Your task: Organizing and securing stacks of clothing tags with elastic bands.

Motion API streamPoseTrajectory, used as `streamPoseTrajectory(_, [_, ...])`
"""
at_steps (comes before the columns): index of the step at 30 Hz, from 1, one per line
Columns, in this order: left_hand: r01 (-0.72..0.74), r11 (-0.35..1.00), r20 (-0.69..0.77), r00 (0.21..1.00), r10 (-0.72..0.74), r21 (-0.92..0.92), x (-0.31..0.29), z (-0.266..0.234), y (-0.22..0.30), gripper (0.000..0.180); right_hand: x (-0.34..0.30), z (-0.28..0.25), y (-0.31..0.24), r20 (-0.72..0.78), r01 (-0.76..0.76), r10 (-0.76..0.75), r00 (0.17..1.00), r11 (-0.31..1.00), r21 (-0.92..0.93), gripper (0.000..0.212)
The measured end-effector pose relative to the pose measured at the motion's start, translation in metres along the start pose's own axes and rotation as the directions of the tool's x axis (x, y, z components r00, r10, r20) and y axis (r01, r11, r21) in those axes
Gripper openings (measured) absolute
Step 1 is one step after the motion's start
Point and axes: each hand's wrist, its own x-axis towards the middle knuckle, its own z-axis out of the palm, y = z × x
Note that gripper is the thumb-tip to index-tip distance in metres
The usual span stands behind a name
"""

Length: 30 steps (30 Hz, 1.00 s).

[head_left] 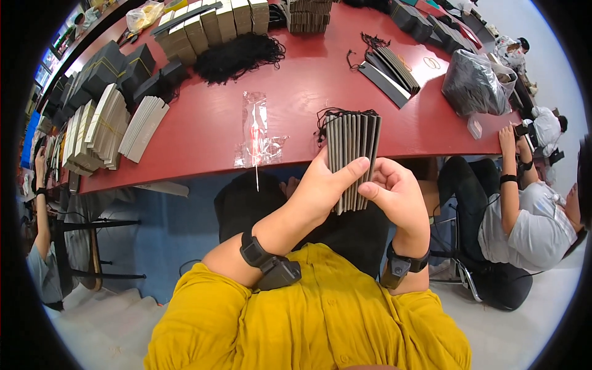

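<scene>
A stack of stiff grey hang tags (353, 145) with black strings at the top stands on edge at the table's near edge. My left hand (330, 185) is closed round its left side, thumb across the front. On the other side, my right hand (394, 191) has its fingers curled and its thumb against the stack's lower right edge. Left of the hands lies a transparent plastic wrapper (256, 132) with a thin white stick (257, 179) jutting past the edge. Farther right rests a fanned bundle of black-stringed tags (394, 71).
Across the red table (203, 129) are a heap of black strings (237, 58), banded card stacks (102, 126), black bundles (108, 68) and a grey plastic bag (475, 83). A person (524, 216) sits at the right; another person's arm (42, 179) shows at far left.
</scene>
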Motion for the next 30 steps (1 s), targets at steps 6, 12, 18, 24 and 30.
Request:
streamPoseTrajectory(6, [-0.022,0.999,0.028,0.999,0.021,0.037,0.0010,0.0023,0.0008,0.027,0.0006,0.0002,-0.0020,-0.032,0.012,-0.013,0.999,0.999,-0.039,0.029])
streamPoseTrajectory(12, [-0.002,1.000,0.012,1.000,0.002,0.018,-0.0011,0.0038,-0.0005,0.028,-0.0020,-0.0020,-0.0015,-0.022,0.012,-0.012,1.000,1.000,0.011,0.029])
streamPoseTrajectory(18, [-0.029,0.999,0.026,0.999,0.029,0.022,0.0003,0.0027,-0.0062,0.030,-0.0011,-0.0019,0.0015,-0.045,0.013,-0.013,0.999,1.000,0.007,0.030])
streamPoseTrajectory(24, [0.020,0.998,0.046,0.999,-0.017,-0.053,0.0022,0.0024,-0.0049,0.034,0.0001,-0.0031,0.0040,-0.045,0.048,-0.047,0.998,0.999,0.017,0.028])
streamPoseTrajectory(30, [0.012,1.000,0.036,0.999,-0.011,-0.026,0.0006,0.0048,-0.0039,0.033,-0.0011,-0.0018,-0.0015,-0.044,0.015,-0.013,0.999,0.999,0.039,0.030])
